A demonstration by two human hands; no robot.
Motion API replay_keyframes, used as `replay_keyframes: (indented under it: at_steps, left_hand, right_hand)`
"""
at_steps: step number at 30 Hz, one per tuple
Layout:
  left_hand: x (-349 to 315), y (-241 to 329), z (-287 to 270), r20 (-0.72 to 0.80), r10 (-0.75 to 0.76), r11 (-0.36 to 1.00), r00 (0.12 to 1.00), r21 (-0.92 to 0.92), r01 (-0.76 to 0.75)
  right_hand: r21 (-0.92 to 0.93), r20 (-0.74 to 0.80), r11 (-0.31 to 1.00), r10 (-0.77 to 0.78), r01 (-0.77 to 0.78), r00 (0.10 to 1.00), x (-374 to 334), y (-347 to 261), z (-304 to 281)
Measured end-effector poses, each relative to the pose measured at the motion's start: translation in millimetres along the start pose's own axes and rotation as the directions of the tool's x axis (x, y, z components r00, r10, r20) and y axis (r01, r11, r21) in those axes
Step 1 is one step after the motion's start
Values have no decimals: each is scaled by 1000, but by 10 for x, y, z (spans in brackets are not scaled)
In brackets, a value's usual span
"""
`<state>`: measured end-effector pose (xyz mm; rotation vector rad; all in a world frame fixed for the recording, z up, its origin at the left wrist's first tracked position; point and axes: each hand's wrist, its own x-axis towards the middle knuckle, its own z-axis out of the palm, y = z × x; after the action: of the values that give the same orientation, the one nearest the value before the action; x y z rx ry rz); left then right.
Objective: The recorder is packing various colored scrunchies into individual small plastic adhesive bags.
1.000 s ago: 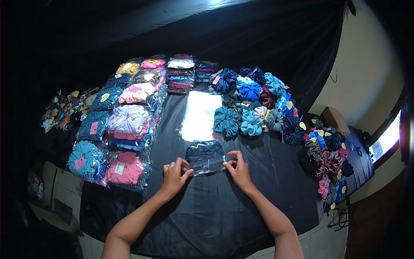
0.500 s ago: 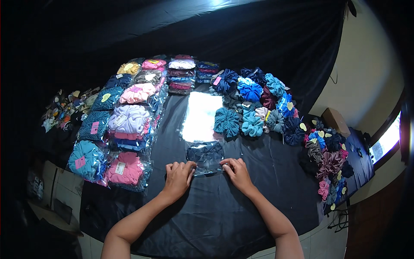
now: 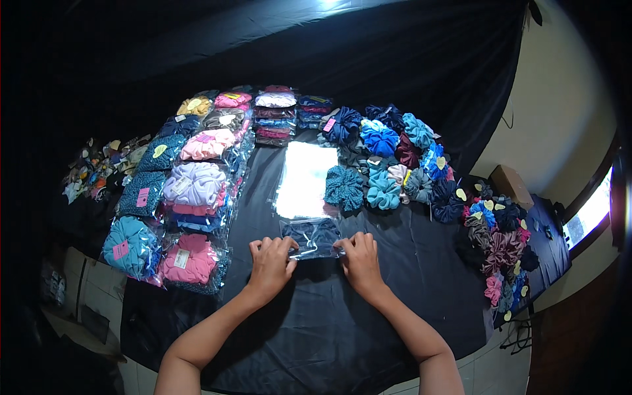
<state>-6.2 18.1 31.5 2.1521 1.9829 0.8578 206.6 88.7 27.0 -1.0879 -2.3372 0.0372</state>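
Just below the middle of the view lies a clear plastic bag [image 3: 316, 252] with a dark navy scrunchie [image 3: 309, 232] inside. My left hand [image 3: 271, 264] pinches the bag's near left corner between thumb and fingers. At the near right corner, my right hand [image 3: 361, 262] grips the plastic in the same way. Light glints off the near part of the bag between them. Directly beyond it is a bright white stack of flat clear bags [image 3: 305, 183], washed out by glare.
Bagged scrunchies [image 3: 194, 184] stand in stacked columns on the left and at the back. Loose scrunchies [image 3: 380, 187] are heaped right of the white stack, with another tagged pile [image 3: 503, 250] farther right. Black cloth [image 3: 316, 329] covers the table. A cardboard box [image 3: 512, 186] sits at right.
Both hands have moved slightly away from me, carrying the bag's near edge farther up the table. The plastic between them now lies nearer the scrunchie.
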Motion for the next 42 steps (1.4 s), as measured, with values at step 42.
replay_keyframes:
  at_steps: [42]
  left_hand:
    - [-167, 179, 676, 82, 130, 979, 988, 150, -141]
  right_hand:
    - [70, -30, 994, 85, -83, 996, -28, -67, 131]
